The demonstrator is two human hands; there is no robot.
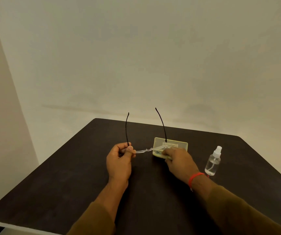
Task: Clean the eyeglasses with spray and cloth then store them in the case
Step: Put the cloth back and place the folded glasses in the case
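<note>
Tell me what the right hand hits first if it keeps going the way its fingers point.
The yellow case: the right hand points forward-left and its fingertips seem to touch its near edge. The eyeglasses hang close above; depth is unclear.

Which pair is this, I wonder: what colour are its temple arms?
Eyeglasses: black temple arms, clear front; head view.

One pair of eyeglasses (143, 150), with two dark temple arms (161, 124), is counted between the left hand (119, 160) and the right hand (178, 158). One yellowish case (175, 143) is counted just beyond the right hand, one spray bottle (213, 161) to its right, one red wristband (195, 177) behind it, and one counter (68, 184).
</note>
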